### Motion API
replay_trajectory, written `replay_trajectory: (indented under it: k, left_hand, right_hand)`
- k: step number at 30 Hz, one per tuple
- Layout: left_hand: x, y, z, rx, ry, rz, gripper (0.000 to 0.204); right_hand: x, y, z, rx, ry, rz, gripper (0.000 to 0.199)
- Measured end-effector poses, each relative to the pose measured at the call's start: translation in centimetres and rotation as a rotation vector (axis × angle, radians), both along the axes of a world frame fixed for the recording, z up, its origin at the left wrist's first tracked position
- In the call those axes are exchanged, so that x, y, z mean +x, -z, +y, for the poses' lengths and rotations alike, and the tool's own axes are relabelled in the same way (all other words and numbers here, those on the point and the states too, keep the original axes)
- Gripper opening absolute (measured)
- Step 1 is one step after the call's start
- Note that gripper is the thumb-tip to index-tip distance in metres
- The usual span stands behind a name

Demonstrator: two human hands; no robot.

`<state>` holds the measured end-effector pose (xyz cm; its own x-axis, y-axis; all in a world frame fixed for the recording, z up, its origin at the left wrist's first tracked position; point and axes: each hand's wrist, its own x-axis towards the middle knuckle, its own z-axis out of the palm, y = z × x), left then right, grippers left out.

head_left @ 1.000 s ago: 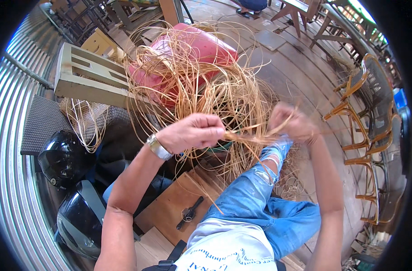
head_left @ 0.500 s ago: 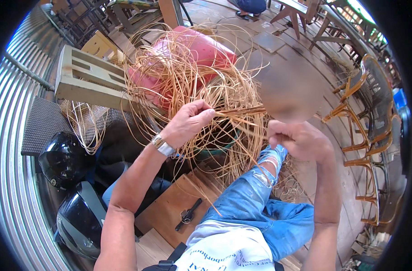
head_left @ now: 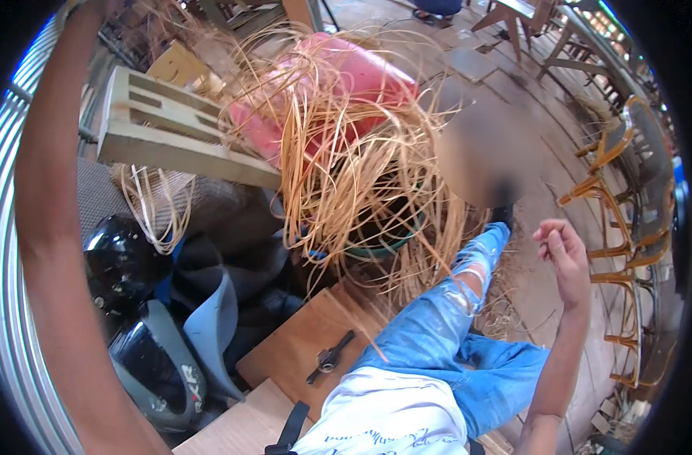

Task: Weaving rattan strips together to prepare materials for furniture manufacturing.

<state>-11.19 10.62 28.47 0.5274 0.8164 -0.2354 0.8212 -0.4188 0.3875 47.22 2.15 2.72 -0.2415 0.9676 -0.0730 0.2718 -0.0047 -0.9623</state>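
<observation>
My left arm reaches up along the left side, and my left hand point(head_left: 96, 7) is at the upper edge, mostly cut off and blurred. Its fingers do not show. A few smeared strands lie near it. To the right of my knee, my right hand point(head_left: 562, 254) is raised with its fingers curled in; whatever they may hold is too small to make out. Between the hands, a large tangle of tan rattan strips point(head_left: 346, 152) spills over a pink plastic chair point(head_left: 361, 72) and a round green-rimmed container point(head_left: 384, 249).
A cream wooden frame point(head_left: 187, 136) leans beside the tangle. Black helmets point(head_left: 122, 262) sit at the left by the corrugated metal wall point(head_left: 5, 303). A wooden board with a black fitting point(head_left: 304, 341) lies by my leg. Rattan-framed chairs point(head_left: 626, 174) line the right.
My left hand has left the strips and swung far up and left. My right hand has moved right and slightly down, away from the tangle. The view has shifted a little.
</observation>
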Motion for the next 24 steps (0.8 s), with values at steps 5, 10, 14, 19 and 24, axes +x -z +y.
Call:
replay_trajectory:
  k: [5,10,14,19,24]
  left_hand:
    - [-5.5,-3.0,2.3,0.668,-0.526,0.086,0.045]
    - [-5.8,6.7,2.9,0.888,-1.053,0.16,0.053]
    - [-0.1,21.5,-1.2,0.509,-1.06,-0.029,0.135]
    - [2.1,31.9,-1.2,0.451,-1.188,0.42,0.117]
    - [-6.4,28.4,10.6,0.467,-0.621,0.592,0.06]
  right_hand:
    - [-1.3,5.0,-5.1,-0.043,-0.053,-0.052,0.016]
    - [-0.6,6.3,-8.2,-0.161,-0.104,-0.049,0.018]
    - [1.4,6.6,-9.2,-0.193,-0.023,-0.059,0.018]
    - [3.3,7.3,-10.4,-0.242,0.122,-0.065,0.016]
    - [5.2,9.0,-12.0,-0.3,0.165,-0.098,0.017]
